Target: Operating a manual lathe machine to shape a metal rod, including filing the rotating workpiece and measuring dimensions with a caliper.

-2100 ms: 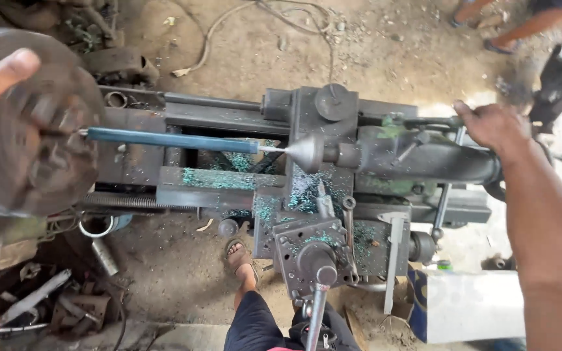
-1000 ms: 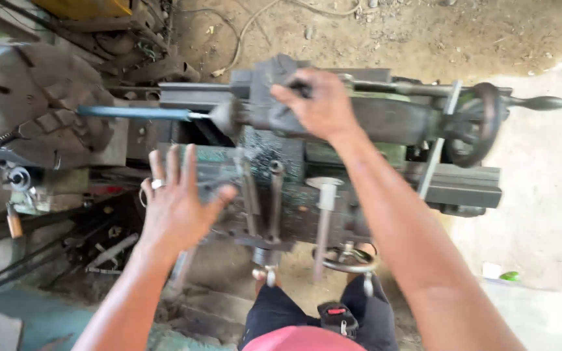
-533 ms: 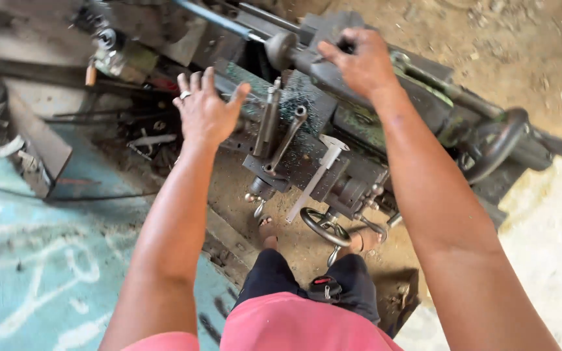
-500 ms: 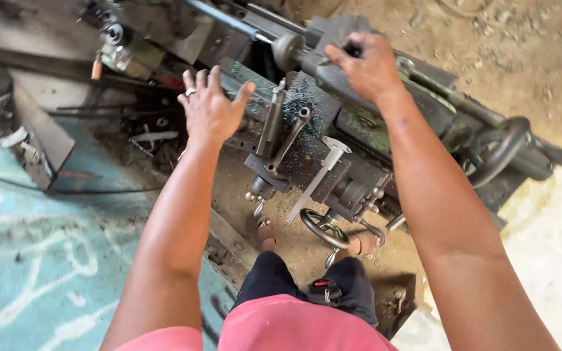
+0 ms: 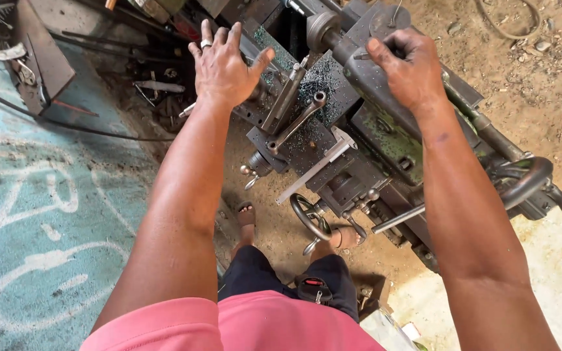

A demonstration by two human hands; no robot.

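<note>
An old dark metal lathe (image 5: 385, 140) runs diagonally from top centre to the right edge. My right hand (image 5: 408, 65) rests on the lathe's tailstock (image 5: 369, 39), fingers curled over a small lever on top. My left hand (image 5: 224, 65) hovers with fingers spread and a ring on one finger, just left of the carriage and its tool post levers (image 5: 294, 114), holding nothing. Blue-green metal chips lie on the carriage (image 5: 320, 75).
A handwheel (image 5: 311, 218) sits at the carriage front near my sandalled feet (image 5: 247, 214). A larger tailstock handwheel (image 5: 521, 179) is at the right. Scrap metal and tools (image 5: 151, 84) lie upper left beside a teal painted floor (image 5: 34, 214). Dirt ground lies behind the lathe.
The view has swung down and left, so the chuck and the blue rod have left the frame. My right hand has stayed on the tailstock. My left hand has stayed spread by the carriage.
</note>
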